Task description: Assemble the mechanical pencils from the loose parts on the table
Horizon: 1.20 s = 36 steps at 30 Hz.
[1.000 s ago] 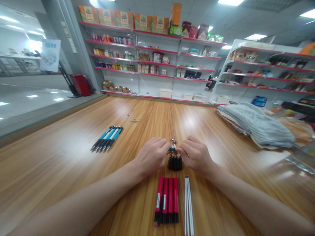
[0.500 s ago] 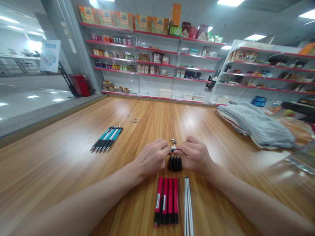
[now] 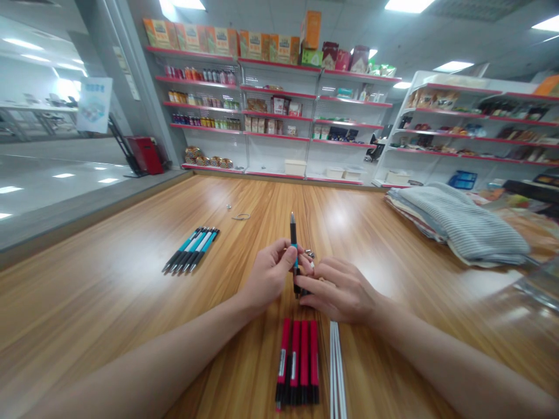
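Note:
A blue and black ballpoint pen [image 3: 293, 233] stands nearly upright, its silver tip pointing up and away. My left hand [image 3: 268, 273] pinches its blue middle between thumb and fingers. At the pen's lower black end, the thumb and forefinger of my right hand [image 3: 343, 289] close around it. Small metal pen tips [image 3: 309, 254] lie just behind the hands; the black grips there are mostly covered by my fingers. Nearer to me lie several red pen barrels [image 3: 304, 355] with black ends, side by side. White refills [image 3: 336, 372] rest to their right.
Several assembled blue pens [image 3: 191, 250] lie in a row on the left of the wooden table [image 3: 131, 326]. Beyond them are a thin ring-like loop [image 3: 241, 216] and a tiny metal piece [image 3: 229, 207]. Folded grey cloth [image 3: 458, 224] sits at right. Stocked shelves [image 3: 279, 137] stand behind.
The pen, mostly hidden between both hands before, now shows upright with its tip up. My right hand has shifted down to its lower end and covers the black grips.

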Motion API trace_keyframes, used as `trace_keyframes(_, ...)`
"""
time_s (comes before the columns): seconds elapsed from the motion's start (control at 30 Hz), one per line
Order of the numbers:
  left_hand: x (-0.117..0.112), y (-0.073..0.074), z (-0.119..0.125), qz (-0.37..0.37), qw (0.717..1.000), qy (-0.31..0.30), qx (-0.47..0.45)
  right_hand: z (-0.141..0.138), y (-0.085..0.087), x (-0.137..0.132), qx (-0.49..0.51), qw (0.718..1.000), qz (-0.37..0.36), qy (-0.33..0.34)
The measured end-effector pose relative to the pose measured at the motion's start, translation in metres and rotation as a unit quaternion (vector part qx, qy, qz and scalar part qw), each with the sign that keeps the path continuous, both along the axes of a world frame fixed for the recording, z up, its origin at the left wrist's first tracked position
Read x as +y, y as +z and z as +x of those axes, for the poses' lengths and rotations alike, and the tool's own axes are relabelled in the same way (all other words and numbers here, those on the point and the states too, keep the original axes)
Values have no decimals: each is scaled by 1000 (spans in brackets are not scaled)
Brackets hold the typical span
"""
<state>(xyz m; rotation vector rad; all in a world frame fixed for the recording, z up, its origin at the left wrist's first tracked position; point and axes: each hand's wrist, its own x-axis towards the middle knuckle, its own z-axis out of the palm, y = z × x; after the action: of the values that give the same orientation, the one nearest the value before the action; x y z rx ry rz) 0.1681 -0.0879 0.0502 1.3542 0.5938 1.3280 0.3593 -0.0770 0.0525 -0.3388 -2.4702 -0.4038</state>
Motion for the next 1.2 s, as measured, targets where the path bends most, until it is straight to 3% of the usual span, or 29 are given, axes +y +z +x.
trace_keyframes(0.17,4,-5,0,-60,997,-27,-49,-2,3,-3,-19,1000,-8,16)
trace_keyframes(0.3,1,-4,3,-57,995,-72,-42,-1,1,-6,-28,999,10,13)
trace_keyframes(0.5,-3,-1,4,-39,997,-61,-1,-3,-3,-11,-2,1000,22,3)
trace_keyframes(0.8,-4,-2,4,-45,997,-56,9,-4,-2,-12,-23,1000,-17,-3)
trace_keyframes(1.0,-7,1,6,-16,999,-36,28,0,-3,-12,-1,1000,21,-2)
trace_keyframes(1.2,-7,8,5,-15,998,-52,29,-2,1,-10,18,999,14,22)
